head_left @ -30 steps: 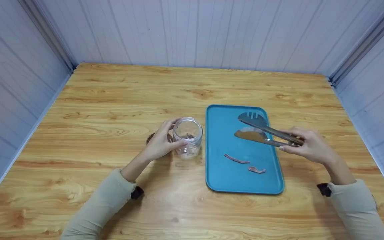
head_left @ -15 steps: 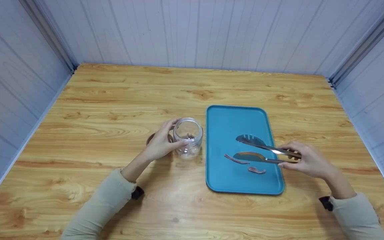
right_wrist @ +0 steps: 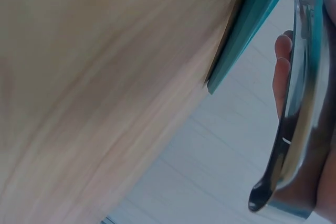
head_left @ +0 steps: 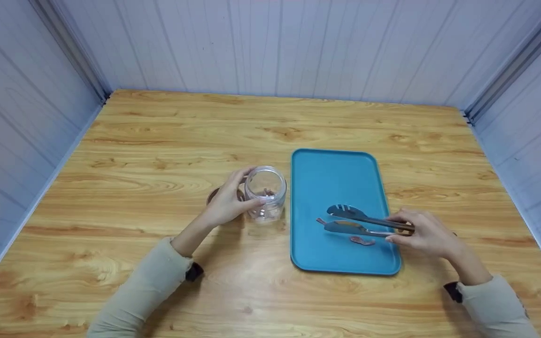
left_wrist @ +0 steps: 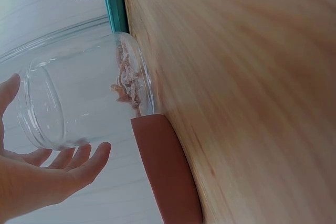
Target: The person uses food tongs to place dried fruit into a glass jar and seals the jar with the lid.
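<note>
Your left hand (head_left: 229, 203) grips the clear jar (head_left: 266, 212); your right hand (head_left: 428, 233) holds parted serving tongs (head_left: 348, 228). Best straddle the reddish strip (head_left: 320, 221) squarely before squeezing.

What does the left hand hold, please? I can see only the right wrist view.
Observer: The left hand holds a clear jar.
Operator: Thank you. Is there something inside it?
Observer: Yes, pinkish pieces lie at its bottom.
Operator: And what lies on the tray? I see only its edge.
Observer: A short strip, and a second strip that the tongs partly hide.
</note>
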Action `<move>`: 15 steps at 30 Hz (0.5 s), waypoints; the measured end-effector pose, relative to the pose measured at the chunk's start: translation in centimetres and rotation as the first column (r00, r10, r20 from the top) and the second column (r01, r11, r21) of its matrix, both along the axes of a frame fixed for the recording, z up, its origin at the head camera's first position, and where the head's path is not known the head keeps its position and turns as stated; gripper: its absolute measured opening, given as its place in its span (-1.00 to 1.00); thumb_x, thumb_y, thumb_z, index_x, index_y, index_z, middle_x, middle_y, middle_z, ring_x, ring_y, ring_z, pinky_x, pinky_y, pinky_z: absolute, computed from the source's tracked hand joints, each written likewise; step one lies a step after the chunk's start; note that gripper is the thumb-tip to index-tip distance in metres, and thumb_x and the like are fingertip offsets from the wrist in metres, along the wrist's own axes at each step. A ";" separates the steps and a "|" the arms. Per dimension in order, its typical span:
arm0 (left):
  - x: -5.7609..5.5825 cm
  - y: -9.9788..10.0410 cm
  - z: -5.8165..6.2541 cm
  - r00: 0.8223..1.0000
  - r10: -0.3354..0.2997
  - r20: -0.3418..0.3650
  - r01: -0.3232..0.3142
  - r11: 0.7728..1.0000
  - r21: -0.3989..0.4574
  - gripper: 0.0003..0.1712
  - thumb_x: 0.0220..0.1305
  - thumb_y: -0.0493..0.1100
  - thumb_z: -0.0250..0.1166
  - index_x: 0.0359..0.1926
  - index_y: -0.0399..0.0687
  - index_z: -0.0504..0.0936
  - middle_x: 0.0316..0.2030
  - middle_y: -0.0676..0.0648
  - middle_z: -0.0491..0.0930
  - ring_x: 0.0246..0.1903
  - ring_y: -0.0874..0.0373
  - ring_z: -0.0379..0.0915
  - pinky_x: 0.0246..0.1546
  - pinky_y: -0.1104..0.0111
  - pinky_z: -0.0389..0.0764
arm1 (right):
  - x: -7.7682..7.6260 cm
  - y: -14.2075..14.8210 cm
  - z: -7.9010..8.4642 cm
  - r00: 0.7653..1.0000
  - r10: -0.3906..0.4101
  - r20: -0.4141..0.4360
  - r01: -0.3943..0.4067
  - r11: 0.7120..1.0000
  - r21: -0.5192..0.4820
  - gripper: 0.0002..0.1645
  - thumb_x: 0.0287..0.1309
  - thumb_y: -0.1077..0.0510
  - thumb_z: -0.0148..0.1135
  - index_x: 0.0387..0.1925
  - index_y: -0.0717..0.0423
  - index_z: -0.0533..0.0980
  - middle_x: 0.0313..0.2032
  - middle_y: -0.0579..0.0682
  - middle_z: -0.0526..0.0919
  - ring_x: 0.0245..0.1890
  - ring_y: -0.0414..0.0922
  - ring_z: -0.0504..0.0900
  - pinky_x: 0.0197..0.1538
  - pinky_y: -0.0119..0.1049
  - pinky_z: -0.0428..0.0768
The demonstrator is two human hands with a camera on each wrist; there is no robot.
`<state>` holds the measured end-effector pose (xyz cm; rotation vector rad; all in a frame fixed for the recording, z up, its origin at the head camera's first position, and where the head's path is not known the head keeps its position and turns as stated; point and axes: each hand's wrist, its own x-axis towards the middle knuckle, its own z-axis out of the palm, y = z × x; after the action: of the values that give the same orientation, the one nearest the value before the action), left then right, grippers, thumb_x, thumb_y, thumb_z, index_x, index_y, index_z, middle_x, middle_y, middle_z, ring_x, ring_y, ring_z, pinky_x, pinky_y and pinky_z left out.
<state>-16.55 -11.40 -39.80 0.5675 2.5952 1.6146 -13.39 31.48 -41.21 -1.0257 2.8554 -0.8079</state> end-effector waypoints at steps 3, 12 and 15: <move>0.0 0.0 0.0 1.000 0.006 -0.009 -0.006 1.000 -0.010 -0.15 -0.06 -0.06 0.38 0.23 -0.17 0.19 0.07 -0.21 0.25 -0.02 -0.05 0.21 -0.03 0.04 0.27 | 0.0 -0.2 -0.1 1.000 -0.001 -0.001 0.001 1.000 0.020 -0.61 -0.10 0.00 0.33 -0.21 0.10 0.54 -0.38 -0.08 0.57 -0.52 -0.30 0.46 -0.53 -0.39 0.43; 0.0 0.0 -0.1 1.000 0.003 0.007 -0.003 1.000 0.007 -0.14 -0.07 -0.06 0.39 0.24 -0.17 0.19 0.06 -0.21 0.23 -0.04 -0.15 0.22 -0.09 0.03 0.31 | 0.1 -0.7 -0.2 1.000 -0.022 0.008 0.022 0.999 0.036 -0.71 -0.07 -0.01 0.31 -0.29 0.02 0.54 -0.41 -0.17 0.54 -0.49 -0.29 0.45 -0.50 -0.37 0.42; 0.0 0.0 -0.1 1.000 0.003 0.013 -0.003 1.000 0.016 -0.13 -0.07 -0.08 0.39 0.24 -0.17 0.18 0.05 -0.21 0.23 -0.03 -0.15 0.22 -0.11 0.05 0.33 | 0.0 -0.8 -0.2 0.999 -0.025 0.021 0.024 0.999 0.042 -0.73 -0.05 -0.02 0.29 -0.30 0.01 0.53 -0.42 -0.17 0.55 -0.50 -0.29 0.43 -0.49 -0.37 0.41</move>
<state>-16.58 -11.40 -39.85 0.5519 2.5778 1.6360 -13.38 30.68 -41.41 -0.9730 2.8591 -0.7525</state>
